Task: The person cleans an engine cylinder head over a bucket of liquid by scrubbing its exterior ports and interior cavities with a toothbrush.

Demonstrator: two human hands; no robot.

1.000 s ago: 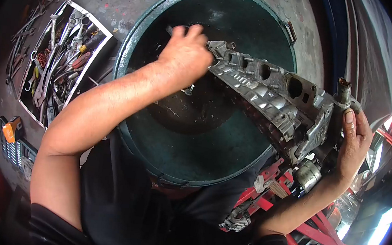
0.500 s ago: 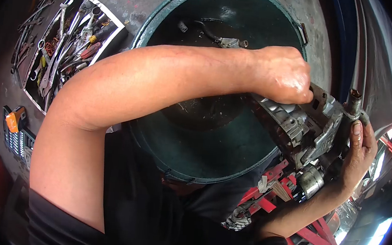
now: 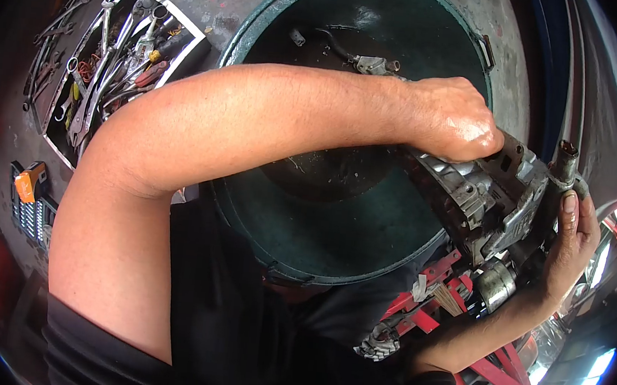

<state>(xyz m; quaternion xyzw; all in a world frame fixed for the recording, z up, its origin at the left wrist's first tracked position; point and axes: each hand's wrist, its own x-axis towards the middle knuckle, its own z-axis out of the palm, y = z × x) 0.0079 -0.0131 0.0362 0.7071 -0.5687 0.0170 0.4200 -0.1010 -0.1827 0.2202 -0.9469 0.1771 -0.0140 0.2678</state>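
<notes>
My left arm reaches across the view, and my left hand (image 3: 458, 121) is closed in a wet, shiny fist over a grey cast-metal engine part (image 3: 470, 195). What its fingers hold is hidden beneath the fist. At the right, my right hand (image 3: 575, 234) grips the part's far end, with its thumb against a short metal pipe (image 3: 566, 165) that stands up with its open end showing. The engine part overhangs the right side of a round green tub (image 3: 333, 250). Inside the tub, beyond my left forearm, lies a small metal fitting with a black hose (image 3: 371, 65).
A white-edged tray (image 3: 197, 35) of wrenches and pliers stands on the floor at the left. Below it are an orange box (image 3: 28, 181) and a socket case (image 3: 27, 216). Red metal framing (image 3: 509, 368) and a metal cylinder (image 3: 497, 284) sit at the lower right.
The view has shifted slightly, so most things appear a little further right. My left fist remains over the engine part, and my right hand keeps its grip by the pipe.
</notes>
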